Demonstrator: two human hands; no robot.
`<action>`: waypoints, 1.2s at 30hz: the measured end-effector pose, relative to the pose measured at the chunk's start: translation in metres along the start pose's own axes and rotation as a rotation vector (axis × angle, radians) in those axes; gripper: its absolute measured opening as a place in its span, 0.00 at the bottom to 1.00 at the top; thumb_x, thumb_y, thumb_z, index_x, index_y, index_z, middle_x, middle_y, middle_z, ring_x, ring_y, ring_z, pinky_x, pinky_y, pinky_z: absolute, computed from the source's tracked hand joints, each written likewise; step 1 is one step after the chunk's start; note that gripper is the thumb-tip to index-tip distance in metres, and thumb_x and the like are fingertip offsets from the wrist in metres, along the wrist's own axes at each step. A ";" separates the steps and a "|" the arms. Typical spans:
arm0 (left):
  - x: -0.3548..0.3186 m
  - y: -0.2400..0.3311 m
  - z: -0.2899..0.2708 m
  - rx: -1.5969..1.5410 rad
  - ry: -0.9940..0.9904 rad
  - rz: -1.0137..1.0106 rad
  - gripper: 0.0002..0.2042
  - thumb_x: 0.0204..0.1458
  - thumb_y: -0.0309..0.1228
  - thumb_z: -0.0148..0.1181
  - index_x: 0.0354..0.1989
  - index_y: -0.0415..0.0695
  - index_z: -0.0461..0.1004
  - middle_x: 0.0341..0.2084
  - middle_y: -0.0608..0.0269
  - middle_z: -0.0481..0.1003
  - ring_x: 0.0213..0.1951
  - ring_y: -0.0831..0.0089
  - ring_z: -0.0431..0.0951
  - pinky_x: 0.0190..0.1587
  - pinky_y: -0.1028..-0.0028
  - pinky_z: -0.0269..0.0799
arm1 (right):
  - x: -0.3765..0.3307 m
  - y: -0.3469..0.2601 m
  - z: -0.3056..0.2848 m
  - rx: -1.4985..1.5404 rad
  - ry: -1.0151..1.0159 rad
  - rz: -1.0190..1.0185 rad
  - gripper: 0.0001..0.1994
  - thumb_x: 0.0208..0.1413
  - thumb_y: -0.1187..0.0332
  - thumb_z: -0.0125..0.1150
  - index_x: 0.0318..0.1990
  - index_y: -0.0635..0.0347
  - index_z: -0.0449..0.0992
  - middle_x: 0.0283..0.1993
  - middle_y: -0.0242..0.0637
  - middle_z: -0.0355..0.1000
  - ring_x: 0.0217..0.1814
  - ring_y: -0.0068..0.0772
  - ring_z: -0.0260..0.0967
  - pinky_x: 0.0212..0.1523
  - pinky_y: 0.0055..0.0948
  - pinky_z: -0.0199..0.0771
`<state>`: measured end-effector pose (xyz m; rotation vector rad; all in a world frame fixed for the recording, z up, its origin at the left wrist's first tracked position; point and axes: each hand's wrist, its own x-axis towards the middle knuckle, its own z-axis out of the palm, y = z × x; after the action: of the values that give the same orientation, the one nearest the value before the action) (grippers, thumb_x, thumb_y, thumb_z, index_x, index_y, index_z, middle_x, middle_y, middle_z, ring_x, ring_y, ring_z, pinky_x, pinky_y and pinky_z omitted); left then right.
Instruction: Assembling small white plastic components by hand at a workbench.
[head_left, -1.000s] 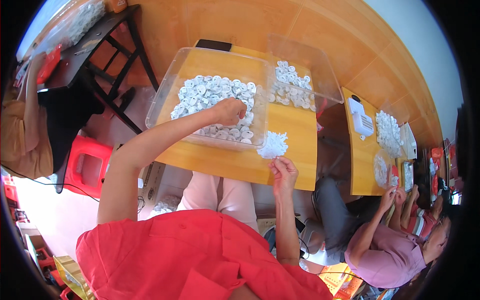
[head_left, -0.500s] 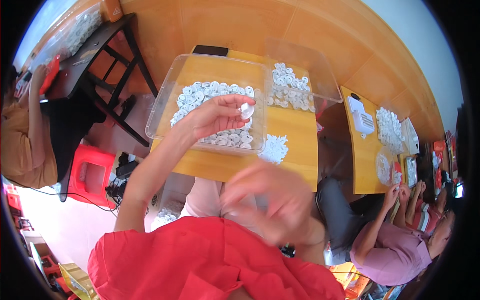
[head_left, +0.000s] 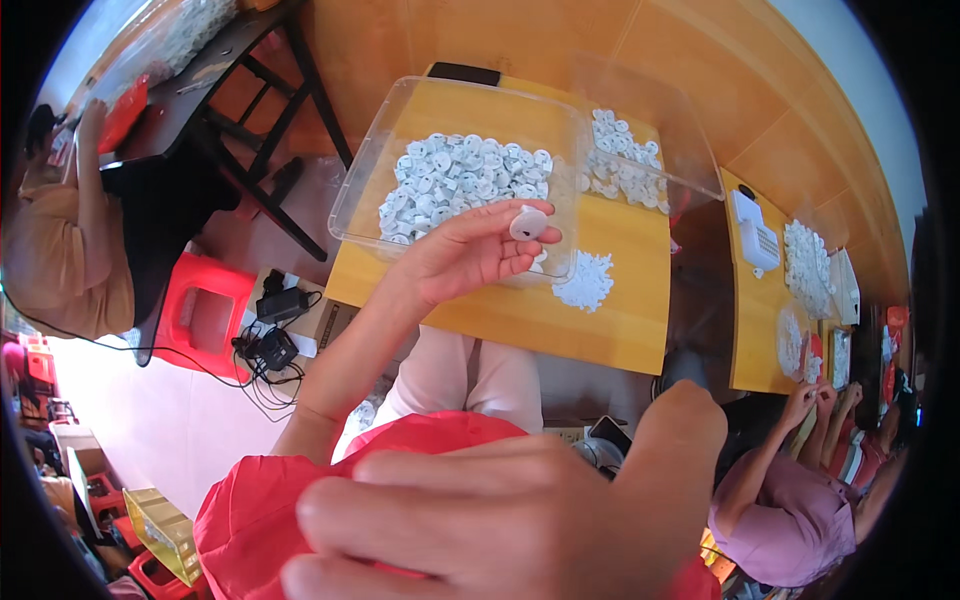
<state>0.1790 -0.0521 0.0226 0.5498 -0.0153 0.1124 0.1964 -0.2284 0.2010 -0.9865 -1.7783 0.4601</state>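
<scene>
My left hand (head_left: pixel 470 252) is closed, pinching a round white plastic piece (head_left: pixel 528 223) with a small dark slot between thumb and fingers. It is held above the front right part of a clear plastic tub (head_left: pixel 352 205). Inside that tub lies a heap of similar round white pieces (head_left: pixel 465 180). My right hand (head_left: pixel 500 515) is raised very close, large and blurred, over my red top; whether it holds anything is hidden. A pile of tiny white parts (head_left: pixel 585 282) rests on the yellow table (head_left: pixel 480 318), right of the tub.
A second clear container (head_left: pixel 690 175) with white pieces stands at the table's back right, and a black phone (head_left: pixel 464 74) behind the tub. A red stool (head_left: pixel 205 300) and cables (head_left: pixel 270 350) are at left. Co-workers sit on both sides, the right one's hands (head_left: pixel 812 400) at another table.
My right hand has risen from near the table's front edge toward the view. The left still holds its white piece, now turned with its round face showing. The whole view has shifted.
</scene>
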 end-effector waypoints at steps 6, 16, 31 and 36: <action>-0.017 -0.013 0.008 -0.086 -0.007 0.003 0.17 0.56 0.34 0.46 0.51 0.39 0.61 0.46 0.49 0.68 0.40 0.70 0.74 0.43 0.77 0.72 | -0.019 0.021 -0.027 0.175 -0.059 0.379 0.04 0.42 0.73 0.57 0.28 0.62 0.76 0.29 0.30 0.68 0.29 0.26 0.68 0.31 0.18 0.66; -0.029 -0.041 0.003 -0.119 0.046 0.043 0.15 0.55 0.30 0.49 0.49 0.38 0.63 0.45 0.50 0.68 0.42 0.70 0.73 0.44 0.76 0.71 | -0.106 0.135 0.000 0.000 0.644 0.522 0.07 0.45 0.82 0.58 0.34 0.66 0.77 0.33 0.36 0.70 0.35 0.20 0.67 0.36 0.17 0.68; -0.037 -0.059 0.001 -0.010 0.154 0.119 0.14 0.52 0.28 0.52 0.47 0.40 0.65 0.39 0.62 0.70 0.40 0.75 0.72 0.42 0.78 0.71 | -0.097 0.140 0.019 -0.176 0.617 0.493 0.06 0.43 0.83 0.57 0.31 0.67 0.74 0.28 0.37 0.71 0.28 0.24 0.70 0.30 0.20 0.70; -0.040 -0.058 0.000 0.068 0.183 0.137 0.13 0.52 0.27 0.53 0.46 0.41 0.67 0.38 0.65 0.70 0.39 0.79 0.71 0.40 0.80 0.70 | -0.093 0.138 0.021 -0.312 0.581 0.473 0.06 0.42 0.83 0.58 0.30 0.67 0.74 0.28 0.39 0.71 0.26 0.26 0.70 0.28 0.20 0.69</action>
<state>0.1461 -0.1056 -0.0095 0.6047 0.1300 0.2969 0.2486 -0.2176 0.0422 -1.5887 -1.1039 0.1500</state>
